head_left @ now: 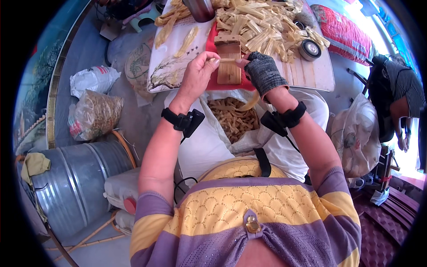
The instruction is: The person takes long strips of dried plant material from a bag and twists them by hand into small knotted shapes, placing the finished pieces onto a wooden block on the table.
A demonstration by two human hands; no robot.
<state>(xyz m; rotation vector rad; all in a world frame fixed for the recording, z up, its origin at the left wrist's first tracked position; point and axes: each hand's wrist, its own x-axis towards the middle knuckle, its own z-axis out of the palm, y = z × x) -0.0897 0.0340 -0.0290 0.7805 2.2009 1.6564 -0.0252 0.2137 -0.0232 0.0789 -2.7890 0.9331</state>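
Observation:
Between my two hands a pale yellow, dried, husk-like strip [229, 60] is stretched across a wooden block [229, 76] with a raised far end. My bare left hand [199, 73] pinches one end between thumb and fingers. My right hand [265, 74], in a grey knitted fingerless glove, is closed at the other end. Its fingertips are partly hidden. Another pale piece [251, 101] hangs below the right hand. Under the block lies a red cloth [212, 80]. Between my knees, an open white bag [212, 116] holds many short pale pieces [231, 120].
A heap of pale strips [258, 26] covers the table's [311, 73] far side, near a metal cup [200, 10] and a round tin [309, 50]. Filled bags [95, 113] and a metal drum [82, 178] stand left. Another person's arm [400, 111] shows at right beside a plastic bag [356, 138].

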